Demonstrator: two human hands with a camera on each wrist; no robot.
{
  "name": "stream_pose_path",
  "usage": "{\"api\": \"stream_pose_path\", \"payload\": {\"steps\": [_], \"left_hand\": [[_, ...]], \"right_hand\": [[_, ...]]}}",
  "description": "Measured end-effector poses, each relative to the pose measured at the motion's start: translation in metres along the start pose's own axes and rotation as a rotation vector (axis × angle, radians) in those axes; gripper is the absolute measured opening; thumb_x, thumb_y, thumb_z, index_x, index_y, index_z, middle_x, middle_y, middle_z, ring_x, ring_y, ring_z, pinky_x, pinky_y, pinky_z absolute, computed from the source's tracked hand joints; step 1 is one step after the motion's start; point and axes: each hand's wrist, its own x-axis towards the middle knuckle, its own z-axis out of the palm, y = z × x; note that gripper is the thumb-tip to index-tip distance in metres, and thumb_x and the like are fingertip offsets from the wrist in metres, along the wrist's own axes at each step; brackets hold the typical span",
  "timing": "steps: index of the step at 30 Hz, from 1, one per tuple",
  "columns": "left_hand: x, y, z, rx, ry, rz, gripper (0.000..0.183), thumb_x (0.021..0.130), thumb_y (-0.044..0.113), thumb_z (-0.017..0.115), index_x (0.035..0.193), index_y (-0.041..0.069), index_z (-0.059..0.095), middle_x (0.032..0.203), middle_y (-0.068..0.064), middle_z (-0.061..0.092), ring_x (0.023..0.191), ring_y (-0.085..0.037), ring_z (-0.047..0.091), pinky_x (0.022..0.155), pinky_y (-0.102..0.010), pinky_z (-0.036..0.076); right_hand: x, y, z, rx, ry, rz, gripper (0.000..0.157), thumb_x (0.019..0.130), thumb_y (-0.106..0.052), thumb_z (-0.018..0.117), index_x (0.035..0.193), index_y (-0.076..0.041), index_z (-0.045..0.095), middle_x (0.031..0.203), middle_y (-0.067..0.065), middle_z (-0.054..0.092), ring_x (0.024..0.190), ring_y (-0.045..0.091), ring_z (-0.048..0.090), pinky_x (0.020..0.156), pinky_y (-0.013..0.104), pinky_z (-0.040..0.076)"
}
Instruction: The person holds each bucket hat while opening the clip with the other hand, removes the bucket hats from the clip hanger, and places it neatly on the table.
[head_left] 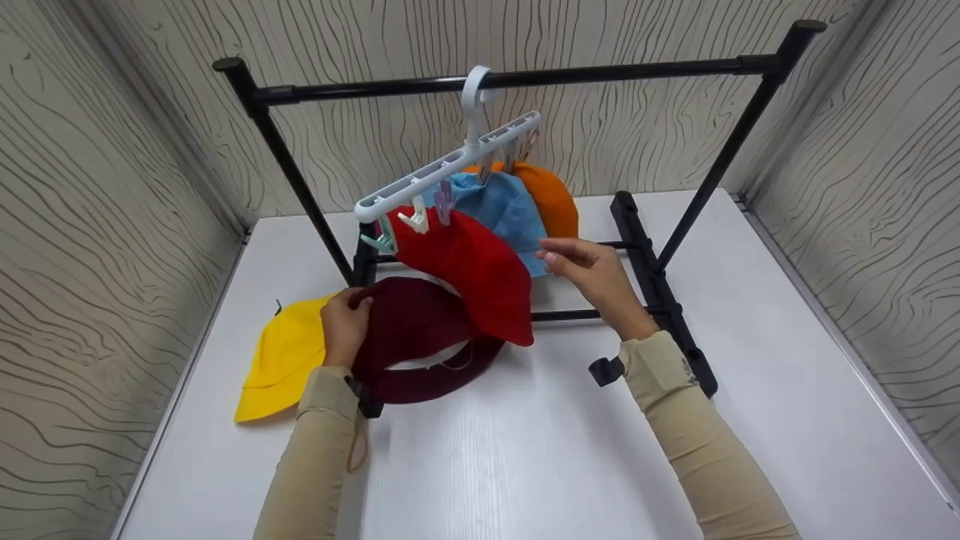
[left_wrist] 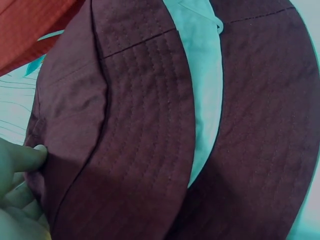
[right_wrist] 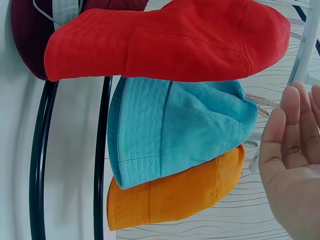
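Observation:
My left hand (head_left: 345,326) pinches the crown edge of a maroon bucket hat (head_left: 412,319), thumb on the near side in the left wrist view. The hat's brim hangs toward the front, showing a pale lining and a thin cord. Above it a red bucket hat (head_left: 472,270) hangs from clips on a white clip hanger (head_left: 450,165). Behind that hang a light blue hat (right_wrist: 200,125) and an orange hat (right_wrist: 185,192). My right hand (head_left: 596,277) is raised beside the blue hat, fingers extended and holding nothing; its palm shows in the right wrist view.
A black rack (head_left: 600,73) carries the hanger by its hook. A yellow bucket hat (head_left: 289,352) lies on the white table (head_left: 480,465) at the left, beside my left hand. A green clip (head_left: 381,236) and a white clip (head_left: 415,216) hang at the hanger's near end.

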Motion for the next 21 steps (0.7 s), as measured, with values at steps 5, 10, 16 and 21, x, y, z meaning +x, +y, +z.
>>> {"api": "stream_pose_path", "payload": {"steps": [5, 10, 16, 21], "left_hand": [[0.0015, -0.0026, -0.0005, 0.01, 0.014, 0.004, 0.024, 0.094, 0.011, 0.06, 0.111, -0.003, 0.068, 0.112, -0.023, 0.068, 0.106, -0.034, 0.062, 0.096, -0.045, 0.048], [0.0019, -0.0048, -0.0016, 0.02, 0.027, -0.006, 0.024, 0.094, 0.01, 0.06, 0.111, -0.004, 0.068, 0.111, -0.024, 0.068, 0.105, -0.035, 0.062, 0.096, -0.045, 0.048], [0.0025, -0.0056, -0.0013, 0.025, 0.022, -0.013, 0.024, 0.094, 0.01, 0.059, 0.111, -0.005, 0.067, 0.111, -0.025, 0.067, 0.105, -0.035, 0.062, 0.095, -0.045, 0.049], [0.0013, -0.0063, -0.001, 0.037, 0.011, -0.007, 0.026, 0.095, 0.008, 0.056, 0.114, -0.006, 0.065, 0.114, -0.025, 0.066, 0.106, -0.035, 0.061, 0.096, -0.045, 0.049]], "right_hand": [[-0.0005, 0.001, -0.0014, -0.007, 0.002, 0.013, 0.04, 0.092, -0.027, 0.066, 0.125, -0.005, 0.063, 0.119, 0.015, 0.067, 0.099, 0.018, 0.066, 0.093, 0.027, 0.053], [-0.0011, 0.0011, -0.0023, -0.005, 0.004, 0.013, 0.039, 0.092, -0.026, 0.066, 0.124, -0.006, 0.063, 0.122, 0.02, 0.064, 0.1, 0.017, 0.066, 0.093, 0.027, 0.052], [-0.002, 0.001, -0.0031, -0.001, 0.009, 0.021, 0.039, 0.092, -0.025, 0.066, 0.125, -0.005, 0.063, 0.121, 0.019, 0.066, 0.099, 0.016, 0.066, 0.091, 0.024, 0.053], [-0.0033, 0.0021, -0.0045, -0.004, 0.014, 0.03, 0.04, 0.091, -0.026, 0.066, 0.125, -0.005, 0.063, 0.12, 0.017, 0.066, 0.099, 0.015, 0.066, 0.092, 0.024, 0.052]]}}
